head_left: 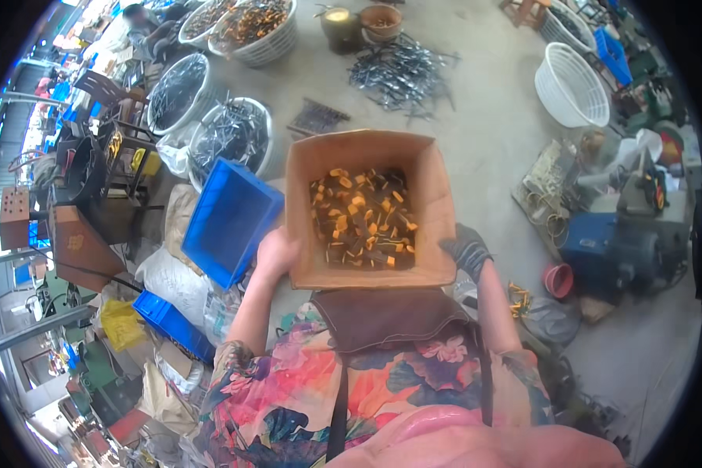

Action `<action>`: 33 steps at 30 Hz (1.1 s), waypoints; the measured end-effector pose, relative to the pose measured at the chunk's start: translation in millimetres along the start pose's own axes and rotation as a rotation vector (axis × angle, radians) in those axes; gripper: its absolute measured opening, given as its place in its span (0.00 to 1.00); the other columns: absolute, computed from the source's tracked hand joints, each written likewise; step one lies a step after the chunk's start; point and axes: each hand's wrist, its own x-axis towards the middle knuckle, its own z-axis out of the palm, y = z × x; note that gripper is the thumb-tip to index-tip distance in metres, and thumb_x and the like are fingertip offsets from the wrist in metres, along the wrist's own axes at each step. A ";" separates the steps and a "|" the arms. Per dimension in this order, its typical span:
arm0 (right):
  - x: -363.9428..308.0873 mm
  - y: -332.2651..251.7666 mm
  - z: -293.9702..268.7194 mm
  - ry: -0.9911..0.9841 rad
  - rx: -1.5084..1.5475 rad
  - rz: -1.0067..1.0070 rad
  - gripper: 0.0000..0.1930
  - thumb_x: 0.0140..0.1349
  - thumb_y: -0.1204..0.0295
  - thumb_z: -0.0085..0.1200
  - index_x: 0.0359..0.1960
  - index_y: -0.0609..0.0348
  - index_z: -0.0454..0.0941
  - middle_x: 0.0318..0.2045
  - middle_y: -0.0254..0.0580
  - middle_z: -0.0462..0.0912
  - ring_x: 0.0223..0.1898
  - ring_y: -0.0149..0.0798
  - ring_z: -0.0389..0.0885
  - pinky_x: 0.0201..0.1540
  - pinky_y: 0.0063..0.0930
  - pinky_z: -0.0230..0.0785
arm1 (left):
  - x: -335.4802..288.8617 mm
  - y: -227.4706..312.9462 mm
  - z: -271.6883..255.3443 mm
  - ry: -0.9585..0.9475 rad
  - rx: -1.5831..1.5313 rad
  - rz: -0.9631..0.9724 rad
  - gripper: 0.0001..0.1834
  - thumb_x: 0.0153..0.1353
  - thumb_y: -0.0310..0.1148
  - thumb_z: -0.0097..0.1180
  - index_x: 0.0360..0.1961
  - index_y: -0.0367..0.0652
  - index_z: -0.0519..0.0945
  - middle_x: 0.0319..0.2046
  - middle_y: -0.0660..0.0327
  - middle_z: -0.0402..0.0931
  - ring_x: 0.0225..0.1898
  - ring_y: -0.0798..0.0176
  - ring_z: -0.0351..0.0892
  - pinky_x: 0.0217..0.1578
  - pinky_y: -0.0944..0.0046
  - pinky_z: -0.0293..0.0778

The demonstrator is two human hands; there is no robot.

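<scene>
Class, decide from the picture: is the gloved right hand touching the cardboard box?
Touching. The head view shows the gloved right hand meeting the right side of the cardboard box, with no gap showing between them.

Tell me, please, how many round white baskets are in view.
6: one basket at the top left, another beside it, a third below, a fourth near the large blue bin, a fifth at right, a sixth above it. More may be hidden.
</scene>
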 end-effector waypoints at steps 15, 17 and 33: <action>294.1 -229.5 -85.4 -0.153 -0.266 -0.163 0.24 0.55 0.55 0.53 0.45 0.63 0.76 0.41 0.59 0.80 0.46 0.55 0.77 0.50 0.41 0.67 | 249.3 -27.5 -132.1 0.041 -0.171 -0.275 0.19 0.52 0.42 0.49 0.39 0.41 0.80 0.36 0.44 0.79 0.42 0.41 0.77 0.42 0.50 0.71; 332.0 -245.7 -100.4 -0.186 -0.076 -0.176 0.24 0.55 0.55 0.53 0.46 0.63 0.75 0.42 0.59 0.80 0.46 0.55 0.77 0.50 0.41 0.68 | 286.6 -20.0 -155.3 0.023 -0.144 -0.269 0.19 0.52 0.42 0.49 0.39 0.40 0.80 0.35 0.43 0.79 0.42 0.40 0.76 0.42 0.49 0.71; 666.3 -317.3 -269.6 -0.185 -0.259 -0.164 0.29 0.55 0.48 0.51 0.44 0.66 0.78 0.40 0.63 0.80 0.46 0.56 0.78 0.49 0.42 0.68 | 626.4 144.3 -270.0 0.043 -0.015 -0.336 0.19 0.51 0.43 0.50 0.38 0.41 0.80 0.35 0.43 0.78 0.41 0.39 0.77 0.43 0.47 0.71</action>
